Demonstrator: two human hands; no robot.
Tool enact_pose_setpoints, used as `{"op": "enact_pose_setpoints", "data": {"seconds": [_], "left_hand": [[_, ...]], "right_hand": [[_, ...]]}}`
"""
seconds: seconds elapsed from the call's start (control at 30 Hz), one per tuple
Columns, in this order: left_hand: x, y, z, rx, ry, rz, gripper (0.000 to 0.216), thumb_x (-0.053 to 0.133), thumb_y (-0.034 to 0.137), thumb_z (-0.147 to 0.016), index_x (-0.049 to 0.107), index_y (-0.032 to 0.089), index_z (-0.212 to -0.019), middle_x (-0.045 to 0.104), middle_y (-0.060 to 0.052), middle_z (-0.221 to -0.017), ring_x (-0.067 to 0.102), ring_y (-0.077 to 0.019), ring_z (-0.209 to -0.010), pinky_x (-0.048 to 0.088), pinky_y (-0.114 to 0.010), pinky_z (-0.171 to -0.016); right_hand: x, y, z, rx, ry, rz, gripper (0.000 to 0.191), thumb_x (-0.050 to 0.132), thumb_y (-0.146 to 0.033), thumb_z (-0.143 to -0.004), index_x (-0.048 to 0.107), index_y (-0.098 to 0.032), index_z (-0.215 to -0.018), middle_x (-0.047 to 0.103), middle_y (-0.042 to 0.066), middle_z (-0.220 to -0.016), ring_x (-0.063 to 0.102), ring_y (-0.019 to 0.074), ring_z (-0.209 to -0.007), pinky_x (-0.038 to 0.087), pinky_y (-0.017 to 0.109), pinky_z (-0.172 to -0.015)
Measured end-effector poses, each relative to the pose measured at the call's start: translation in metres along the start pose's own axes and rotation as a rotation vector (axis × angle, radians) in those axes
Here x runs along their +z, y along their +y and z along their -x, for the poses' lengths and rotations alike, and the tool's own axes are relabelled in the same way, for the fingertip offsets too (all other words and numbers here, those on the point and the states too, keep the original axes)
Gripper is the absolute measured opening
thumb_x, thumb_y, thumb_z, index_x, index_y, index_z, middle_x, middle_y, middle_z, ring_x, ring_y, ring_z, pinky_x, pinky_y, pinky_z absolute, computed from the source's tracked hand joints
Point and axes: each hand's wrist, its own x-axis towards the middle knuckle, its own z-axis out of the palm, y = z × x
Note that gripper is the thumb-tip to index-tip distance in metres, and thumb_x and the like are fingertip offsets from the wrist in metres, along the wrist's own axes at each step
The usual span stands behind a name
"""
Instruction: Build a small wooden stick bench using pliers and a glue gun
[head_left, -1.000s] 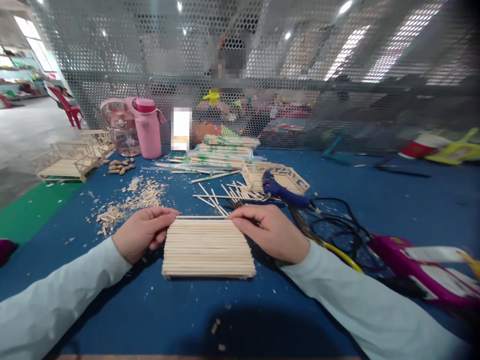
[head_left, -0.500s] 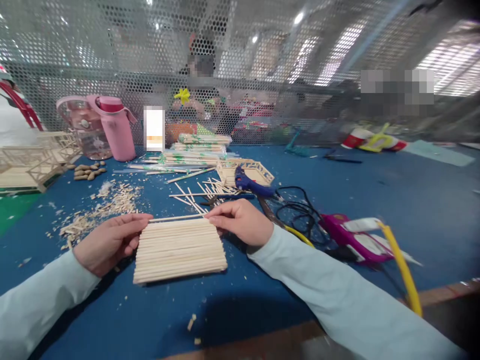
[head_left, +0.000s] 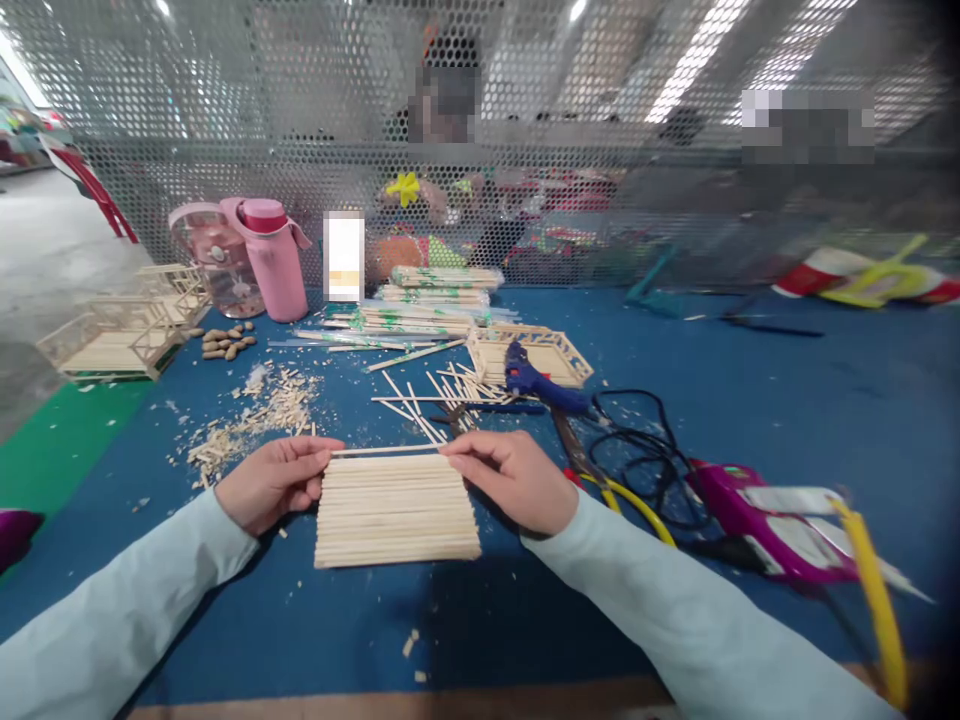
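Observation:
A thin wooden stick runs crosswise between my hands, along the far edge of a flat panel of wooden sticks. My left hand pinches the stick's left end at the panel's far left corner. The other end is pinched by my right hand at the far right corner. A narrow dark gap shows between stick and panel in places; whether they touch at the ends is hidden by my fingers. The panel's sticks lie side by side on the blue table.
Beyond my hands lie loose sticks, a blue glue gun, pliers with yellow handles and wood scraps. A purple tool sits right. Behind are stick bundles, a pink bottle and stick models.
The whole view has shifted, so table items appear further right. Both hands still hold the stick at the panel's far edge, with little visible movement relative to it.

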Motion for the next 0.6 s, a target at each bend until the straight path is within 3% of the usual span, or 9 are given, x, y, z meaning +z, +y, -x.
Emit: {"op": "enact_pose_setpoints", "data": {"seconds": [0.3, 0.37, 0.47, 0.53, 0.6], "left_hand": [[0.002, 0.006, 0.004, 0.025, 0.055, -0.213, 0.033, 0.076, 0.033, -0.059, 0.066, 0.014, -0.084, 0.053, 0.006, -0.048, 0.044, -0.0044, -0.038, 0.033, -0.014, -0.034], [0.005, 0.012, 0.011, 0.193, 0.147, -0.453, 0.030, 0.071, 0.034, -0.065, 0.065, 0.017, -0.089, 0.056, 0.003, -0.059, 0.049, -0.0070, -0.047, 0.039, -0.017, -0.040], [0.014, 0.021, 0.025, 0.600, 0.288, -0.967, 0.024, 0.057, 0.031, -0.077, 0.064, 0.019, -0.096, 0.062, -0.004, -0.090, 0.058, -0.0141, -0.073, 0.050, -0.026, -0.063], [0.024, 0.023, 0.033, 0.823, 0.266, -1.230, 0.024, 0.047, 0.024, -0.083, 0.063, 0.020, -0.101, 0.062, -0.007, -0.105, 0.058, -0.0189, -0.096, 0.048, -0.033, -0.082], [0.038, 0.021, 0.037, 0.986, 0.139, -1.483, 0.031, 0.044, 0.021, -0.084, 0.059, 0.021, -0.111, 0.059, -0.007, -0.119, 0.051, -0.0220, -0.112, 0.042, -0.040, -0.094]], "right_hand": [[0.000, 0.000, 0.004, -0.131, 0.031, 0.104, 0.018, 0.048, -0.018, -0.085, 0.066, -0.020, -0.087, 0.072, -0.001, -0.083, 0.066, 0.0112, -0.076, 0.046, 0.019, -0.069], [-0.001, 0.000, 0.004, -0.161, 0.041, 0.122, 0.019, 0.047, -0.017, -0.085, 0.065, -0.020, -0.087, 0.072, 0.000, -0.084, 0.067, 0.0114, -0.077, 0.046, 0.019, -0.069], [-0.002, 0.001, 0.004, -0.230, 0.058, 0.151, 0.019, 0.046, -0.016, -0.086, 0.065, -0.018, -0.088, 0.072, 0.002, -0.084, 0.067, 0.0124, -0.077, 0.047, 0.020, -0.070], [-0.003, 0.002, 0.004, -0.278, 0.071, 0.161, 0.019, 0.045, -0.016, -0.086, 0.065, -0.017, -0.088, 0.071, 0.003, -0.083, 0.066, 0.0130, -0.077, 0.047, 0.021, -0.070], [-0.003, 0.003, 0.004, -0.297, 0.069, 0.157, 0.019, 0.045, -0.016, -0.086, 0.064, -0.016, -0.088, 0.071, 0.003, -0.082, 0.066, 0.0130, -0.076, 0.047, 0.021, -0.069]]}}
